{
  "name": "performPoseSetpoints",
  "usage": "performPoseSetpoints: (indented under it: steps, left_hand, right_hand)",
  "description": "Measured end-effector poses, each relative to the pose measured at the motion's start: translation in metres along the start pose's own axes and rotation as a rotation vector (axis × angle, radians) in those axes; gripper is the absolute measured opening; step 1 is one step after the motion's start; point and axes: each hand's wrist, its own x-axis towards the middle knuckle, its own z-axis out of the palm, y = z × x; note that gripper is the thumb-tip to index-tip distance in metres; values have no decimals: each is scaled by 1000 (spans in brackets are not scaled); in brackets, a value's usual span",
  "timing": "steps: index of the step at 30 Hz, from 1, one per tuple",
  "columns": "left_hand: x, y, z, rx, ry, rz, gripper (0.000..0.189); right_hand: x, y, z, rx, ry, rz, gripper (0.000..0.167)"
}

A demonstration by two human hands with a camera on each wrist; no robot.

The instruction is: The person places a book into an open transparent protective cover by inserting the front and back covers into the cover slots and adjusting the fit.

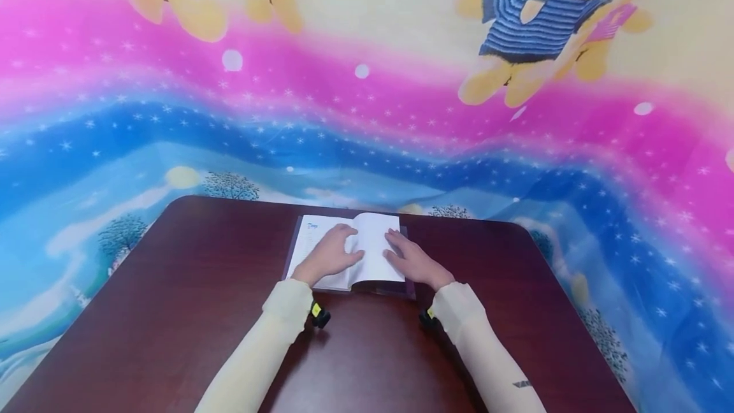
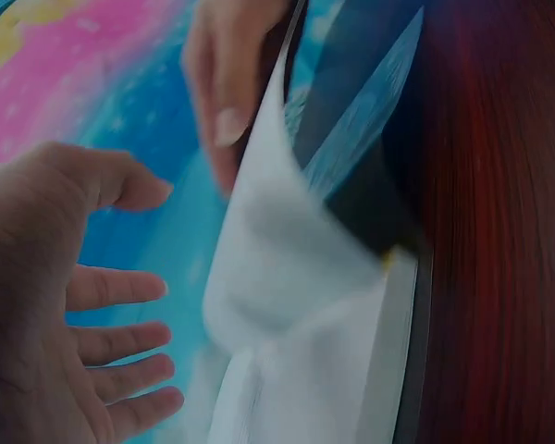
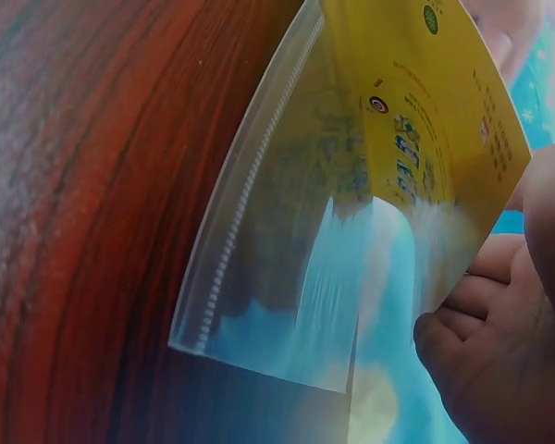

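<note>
A book (image 1: 375, 247) lies spread on the dark wooden table, its right side lifted and bowed. My left hand (image 1: 332, 252) hovers over the left page, fingers spread and apart from the paper in the left wrist view. At the right page's outer edge is my right hand (image 1: 417, 260), thumb and fingers extended against it. From below, the right wrist view shows the yellow back cover (image 3: 444, 120) raised, partly inside a clear plastic sleeve (image 3: 259, 277). Several fingers of the right hand lie behind that cover's edge. A white page (image 2: 268, 250) curls up in the left wrist view.
The dark red-brown tabletop (image 1: 172, 285) has rounded far corners. A printed cloth (image 1: 344, 139) with bears and a snowy scene hangs behind and around it. Each wrist bears a small black camera (image 1: 320, 315) on a strap beneath a cream sleeve.
</note>
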Motion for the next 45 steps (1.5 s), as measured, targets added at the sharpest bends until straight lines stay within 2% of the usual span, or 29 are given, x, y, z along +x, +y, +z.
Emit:
performPoseSetpoints:
  steps: [5, 7, 11, 15, 20, 22, 24, 26, 28, 32, 35, 41, 45]
  left_hand:
    - [14, 22, 22, 77, -116, 25, 85]
    - [18, 27, 31, 96, -128, 34, 92]
    - [26, 36, 46, 103, -94, 22, 98]
    - [30, 42, 57, 56, -46, -15, 98]
    - [29, 42, 58, 24, -20, -35, 94]
    - [28, 41, 56, 26, -2, -27, 91]
    - [27, 38, 54, 29, 26, -10, 87]
    - [26, 35, 51, 49, 52, 12, 85]
    - [25, 32, 49, 63, 74, 41, 82]
    - [23, 27, 46, 119, 80, 98, 80]
    - [22, 24, 45, 159, 71, 127, 79]
    - [19, 18, 46, 203, 56, 168, 78]
    - [18, 14, 45, 255, 40, 176, 76]
  right_hand:
    - [2, 5, 0, 29, 56, -69, 51]
    - [2, 7, -2, 58, 80, -90, 48]
    - [4, 11, -5, 132, 135, -100, 43]
    - [6, 13, -9, 183, 188, -111, 43]
    - [7, 14, -15, 247, 281, -123, 43]
    - [6, 16, -16, 251, 324, -105, 43]
    - [4, 20, -16, 235, 333, -71, 44]
    - [2, 24, -14, 197, 297, -32, 48]
    - [0, 27, -11, 154, 219, -7, 57]
    - [-1, 28, -3, 64, 54, 13, 82]
    - [0, 26, 2, 26, -36, 13, 96]
    - [2, 21, 10, -18, -129, 4, 106]
    - [2, 17, 14, -48, -175, 40, 106]
